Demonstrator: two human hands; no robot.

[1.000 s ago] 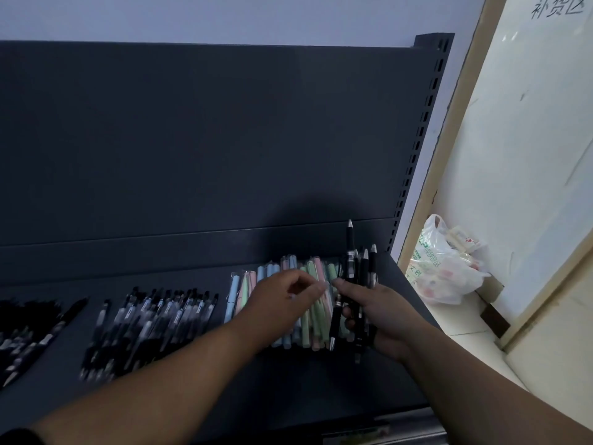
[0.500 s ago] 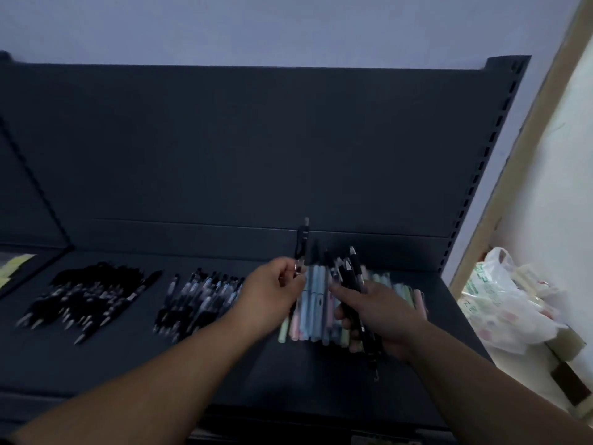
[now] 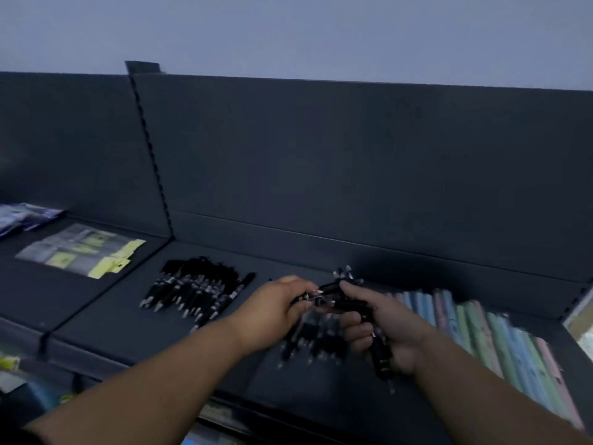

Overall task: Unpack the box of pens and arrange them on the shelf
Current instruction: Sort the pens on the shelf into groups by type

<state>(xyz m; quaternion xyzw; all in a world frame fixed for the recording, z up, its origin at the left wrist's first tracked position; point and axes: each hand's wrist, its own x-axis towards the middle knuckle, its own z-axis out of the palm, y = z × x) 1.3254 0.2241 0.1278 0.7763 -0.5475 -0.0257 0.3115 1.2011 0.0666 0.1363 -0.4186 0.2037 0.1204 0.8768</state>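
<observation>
Pens already lie in three groups on the shelf (image 3: 106, 322): a heap of black pens (image 3: 195, 290) well to the left of the left hand (image 3: 272, 313), a row of black pens (image 3: 316, 337) directly beneath both hands, and a band of pastel pens (image 3: 500, 345) stretching away to the right of the right hand (image 3: 390, 332). The right hand has its fingers curled round a bundle of black pens (image 3: 380, 354), whose ends stick out above the thumb and below the palm. The left hand pinches a single black pen (image 3: 325, 295) between thumb and fingertips, just beside the right thumb, at the upper end of that bundle. By the look of it, the pen is being taken from the bundle to join the row below, so the arranging seems well advanced, with only this handful left to lay down. The box itself is not in view, so I cannot tell whether more pens wait to be unpacked. Motion blur hides how neatly the row under the hands is lined up.
</observation>
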